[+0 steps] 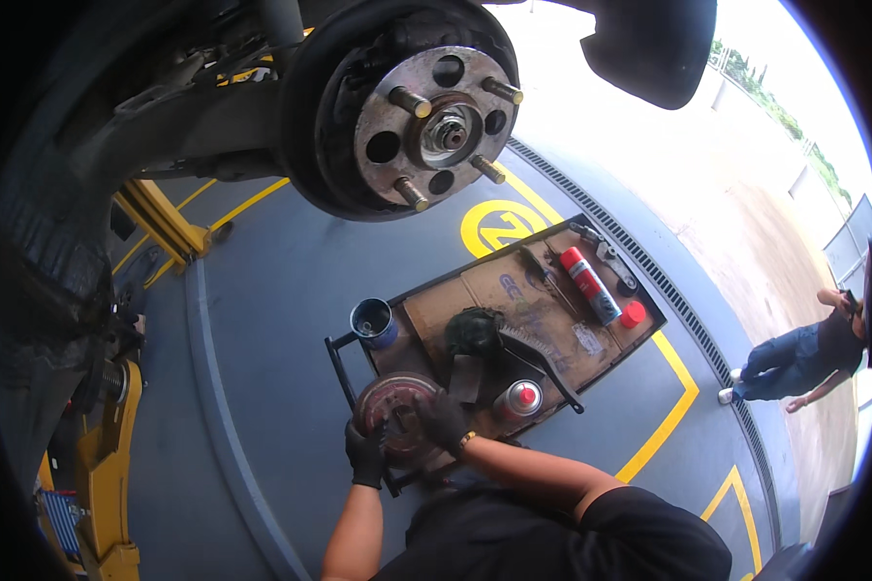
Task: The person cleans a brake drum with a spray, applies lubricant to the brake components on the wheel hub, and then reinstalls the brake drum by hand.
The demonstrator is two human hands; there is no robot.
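Observation:
A round, reddish-brown brake drum (394,389) rests on the near left corner of a work cart, between my two black-gloved hands. My left hand (365,453) is closed on its near left rim. At the right side of the drum, my right hand (444,422) is closed against it with fingers bent; their tips are partly hidden. A dark, jagged patch shows across the middle of the drum, too unclear to name. Above the cart, the bare wheel hub (431,136) with its studs hangs on the raised vehicle.
On the cart's cardboard (441,305) lie a dark cloth (475,332), a wire brush (528,347), a red spray can (590,285), a red cap (633,315) and a brake caliper-like metal part (606,257). A blue tin (374,322) and another spray can (519,399) stand nearby. A person (794,353) stands far right.

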